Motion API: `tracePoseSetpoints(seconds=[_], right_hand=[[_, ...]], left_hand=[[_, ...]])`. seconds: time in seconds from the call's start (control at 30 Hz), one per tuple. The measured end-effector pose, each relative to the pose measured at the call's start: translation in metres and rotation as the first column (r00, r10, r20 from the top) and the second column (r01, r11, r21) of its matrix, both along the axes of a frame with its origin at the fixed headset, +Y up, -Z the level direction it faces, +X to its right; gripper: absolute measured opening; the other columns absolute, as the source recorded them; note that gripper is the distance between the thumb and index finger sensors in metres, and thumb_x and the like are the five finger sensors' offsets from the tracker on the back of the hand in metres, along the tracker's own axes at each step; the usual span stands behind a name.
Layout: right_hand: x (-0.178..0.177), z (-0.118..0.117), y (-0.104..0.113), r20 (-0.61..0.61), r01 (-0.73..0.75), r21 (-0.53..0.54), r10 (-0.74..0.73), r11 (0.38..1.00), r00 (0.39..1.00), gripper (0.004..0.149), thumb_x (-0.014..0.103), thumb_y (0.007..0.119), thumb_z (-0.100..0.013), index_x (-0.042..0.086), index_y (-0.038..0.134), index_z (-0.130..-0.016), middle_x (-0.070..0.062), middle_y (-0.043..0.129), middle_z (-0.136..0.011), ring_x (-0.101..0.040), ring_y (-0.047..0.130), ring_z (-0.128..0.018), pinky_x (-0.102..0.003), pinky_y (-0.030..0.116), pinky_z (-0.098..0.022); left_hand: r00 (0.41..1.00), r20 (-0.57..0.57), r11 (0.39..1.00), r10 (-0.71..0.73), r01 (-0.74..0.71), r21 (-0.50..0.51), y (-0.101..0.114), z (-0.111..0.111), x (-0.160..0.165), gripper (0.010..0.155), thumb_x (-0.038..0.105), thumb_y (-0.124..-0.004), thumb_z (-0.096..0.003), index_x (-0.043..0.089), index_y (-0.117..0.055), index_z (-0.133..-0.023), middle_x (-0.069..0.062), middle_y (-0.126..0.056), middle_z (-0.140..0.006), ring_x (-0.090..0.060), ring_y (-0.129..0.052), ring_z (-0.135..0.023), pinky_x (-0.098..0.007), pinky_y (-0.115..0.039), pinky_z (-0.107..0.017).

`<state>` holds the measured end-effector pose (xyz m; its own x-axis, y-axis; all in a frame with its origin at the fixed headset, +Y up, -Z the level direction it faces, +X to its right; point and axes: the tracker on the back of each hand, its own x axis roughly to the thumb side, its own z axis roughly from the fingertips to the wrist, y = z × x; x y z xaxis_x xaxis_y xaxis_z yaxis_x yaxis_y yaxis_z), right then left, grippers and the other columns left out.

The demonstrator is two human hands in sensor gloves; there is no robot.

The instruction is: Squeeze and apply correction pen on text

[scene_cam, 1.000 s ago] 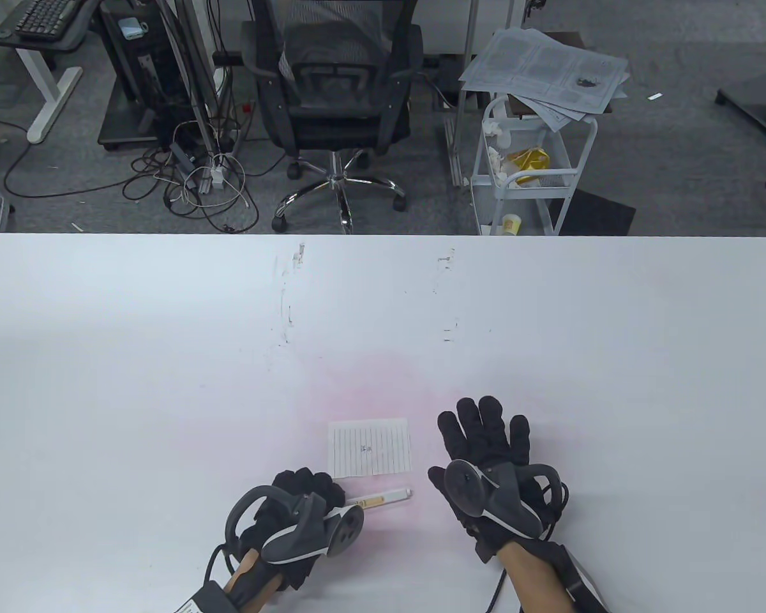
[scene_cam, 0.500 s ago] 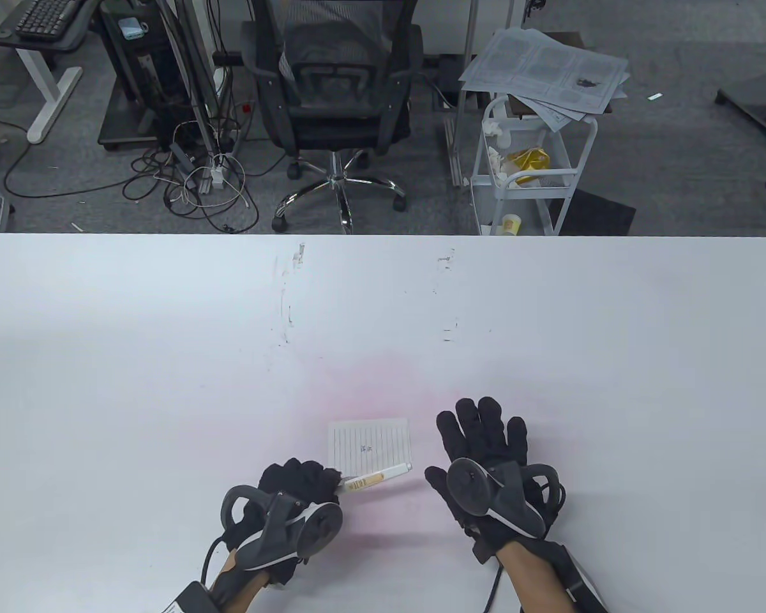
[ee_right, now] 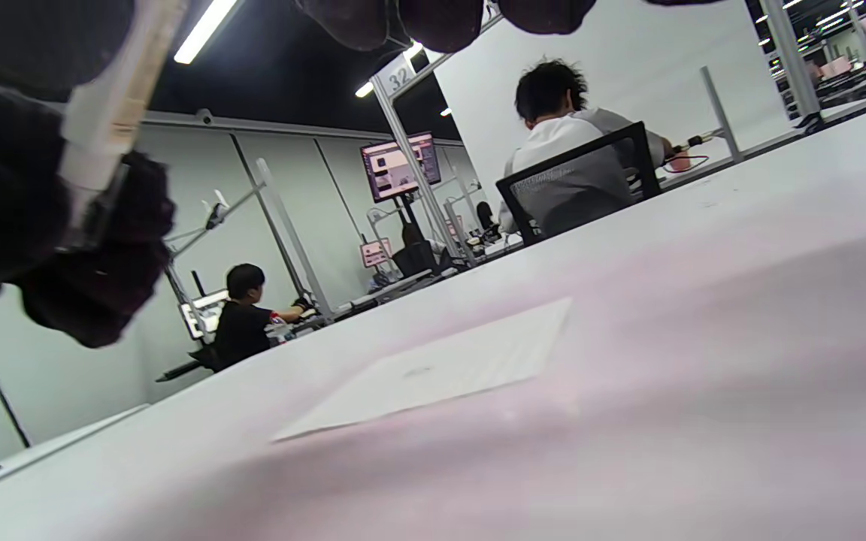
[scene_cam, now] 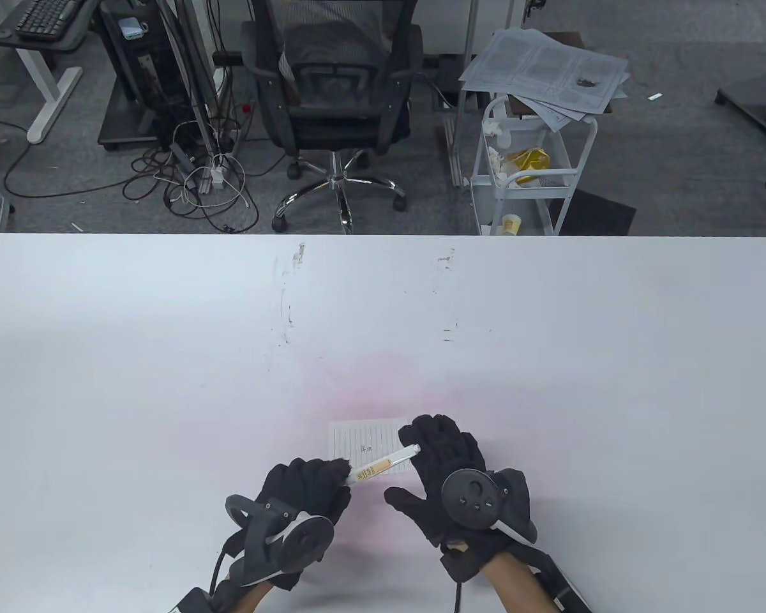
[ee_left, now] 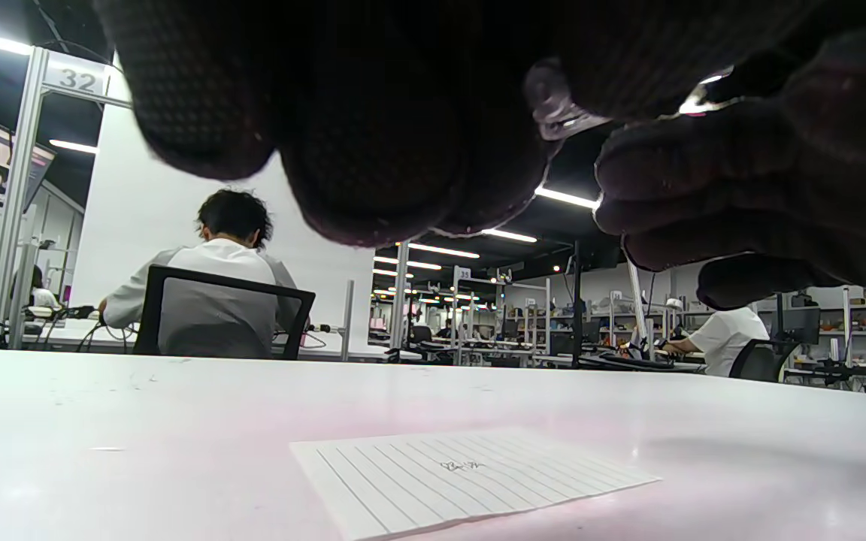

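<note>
One correction pen (scene_cam: 383,464) is seen, held above the near part of the white table (scene_cam: 549,332) and tilted, with its white cap end up and to the right. Its lower end is gripped by the fingers of the left hand (scene_cam: 303,491), which are curled together around it. The cap end is touched by the fingertips (scene_cam: 415,434) of the right hand (scene_cam: 450,476); whether they pinch it or only rest on it cannot be told, and the right thumb is spread away to the left. In the right wrist view the pen (ee_right: 113,105) is seen raised over the table, not lying on it.

One small lined paper (scene_cam: 365,447) lies flat under the pen, with one small handwritten mark (ee_left: 459,466) near its middle (the words cannot be read).

Compared with half a second ago, the pen has been lifted further over the paper, and the right hand, which was lying flat and open to the right of the paper, has been brought left to the cap. The paper has stayed in place.
</note>
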<state>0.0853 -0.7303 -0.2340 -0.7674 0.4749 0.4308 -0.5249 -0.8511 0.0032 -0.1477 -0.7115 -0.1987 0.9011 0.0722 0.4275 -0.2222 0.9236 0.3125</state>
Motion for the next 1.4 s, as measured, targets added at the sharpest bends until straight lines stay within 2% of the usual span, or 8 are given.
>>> tracePoseSetpoints(seconds=[0.23, 0.43, 0.53, 0.7, 0.8, 1.13, 1.3, 1.4], right_hand=[[-0.007, 0.000, -0.004, -0.026, 0.143, -0.042, -0.144, 0.989, 0.989, 0.084, 0.074, 0.068, -0.037, 0.023, 0.049, -0.101, -0.005, 0.050, -0.103, -0.041, 0.067, -0.092, -0.062, 0.057, -0.064], [-0.006, -0.006, -0.013, 0.049, 0.374, -0.099, -0.371, 0.922, 0.927, 0.076, 0.075, 0.069, -0.036, 0.021, 0.065, -0.090, -0.005, 0.068, -0.089, -0.035, 0.086, -0.070, -0.056, 0.069, -0.055], [-0.005, -0.008, -0.016, 0.098, 0.449, -0.108, -0.440, 0.887, 0.893, 0.067, 0.076, 0.071, -0.035, 0.024, 0.077, -0.078, -0.002, 0.079, -0.078, -0.030, 0.093, -0.057, -0.054, 0.074, -0.048], [-0.010, -0.011, -0.019, 0.122, 0.518, -0.130, -0.505, 0.845, 0.854, 0.046, 0.069, 0.074, -0.039, 0.027, 0.092, -0.048, 0.003, 0.095, -0.047, -0.022, 0.100, -0.024, -0.049, 0.084, -0.031], [-0.014, -0.012, -0.021, 0.136, 0.564, -0.151, -0.548, 0.812, 0.825, 0.043, 0.063, 0.075, -0.041, 0.024, 0.094, -0.042, 0.002, 0.096, -0.039, -0.020, 0.099, -0.016, -0.048, 0.085, -0.027], [-0.016, -0.014, -0.026, 0.152, 0.630, -0.186, -0.611, 0.754, 0.777, 0.043, 0.057, 0.075, -0.042, 0.019, 0.095, -0.039, -0.001, 0.096, -0.036, -0.021, 0.097, -0.013, -0.048, 0.085, -0.025], [-0.015, -0.016, -0.026, 0.147, 0.641, -0.186, -0.624, 0.745, 0.767, 0.043, 0.056, 0.076, -0.042, 0.018, 0.096, -0.039, -0.002, 0.096, -0.035, -0.021, 0.097, -0.013, -0.048, 0.085, -0.026], [-0.017, -0.016, -0.023, 0.119, 0.638, -0.158, -0.627, 0.754, 0.770, 0.043, 0.056, 0.076, -0.042, 0.017, 0.096, -0.040, -0.002, 0.096, -0.036, -0.021, 0.097, -0.013, -0.048, 0.084, -0.026]], left_hand=[[0.999, 0.046, 1.000, 0.003, -0.003, 0.003, 0.000, 0.003, 0.008, 0.047, 0.044, -0.077, -0.0379, 0.023, -0.079, -0.080, 0.001, -0.099, -0.064, -0.017, -0.103, -0.046, -0.039, -0.088, -0.048], [0.994, 0.110, 0.999, -0.027, 0.024, 0.029, 0.000, 0.011, 0.021, 0.047, 0.044, -0.077, -0.0376, 0.023, -0.079, -0.080, 0.000, -0.099, -0.064, -0.017, -0.103, -0.047, -0.040, -0.087, -0.048], [0.992, 0.116, 0.998, -0.045, 0.040, 0.046, 0.001, 0.013, 0.025, 0.047, 0.044, -0.078, -0.0374, 0.022, -0.079, -0.079, 0.000, -0.099, -0.063, -0.017, -0.103, -0.046, -0.040, -0.087, -0.048], [0.994, 0.101, 0.998, -0.041, 0.037, 0.044, 0.001, 0.011, 0.024, 0.047, 0.044, -0.080, -0.0364, 0.022, -0.079, -0.079, 0.000, -0.098, -0.062, -0.017, -0.103, -0.045, -0.040, -0.087, -0.048], [0.996, 0.086, 0.998, -0.039, 0.035, 0.044, 0.001, 0.010, 0.022, 0.048, 0.045, -0.081, -0.0352, 0.022, -0.079, -0.078, 0.000, -0.099, -0.061, -0.017, -0.103, -0.045, -0.040, -0.088, -0.048], [0.998, 0.067, 1.000, -0.018, 0.016, 0.027, 0.002, 0.007, 0.018, 0.046, 0.042, -0.083, -0.0339, 0.024, -0.083, -0.076, 0.002, -0.101, -0.059, -0.015, -0.104, -0.044, -0.039, -0.089, -0.048], [0.989, 0.090, 0.986, 0.122, -0.110, -0.128, 0.003, -0.007, 0.009, 0.045, 0.041, -0.084, -0.0329, 0.025, -0.085, -0.075, 0.002, -0.102, -0.058, -0.015, -0.105, -0.044, -0.038, -0.090, -0.047], [0.984, 0.096, 0.976, 0.150, -0.132, -0.172, 0.006, -0.011, 0.004, 0.045, 0.040, -0.085, -0.0323, 0.026, -0.086, -0.075, 0.002, -0.103, -0.058, -0.015, -0.106, -0.044, -0.038, -0.090, -0.048]])
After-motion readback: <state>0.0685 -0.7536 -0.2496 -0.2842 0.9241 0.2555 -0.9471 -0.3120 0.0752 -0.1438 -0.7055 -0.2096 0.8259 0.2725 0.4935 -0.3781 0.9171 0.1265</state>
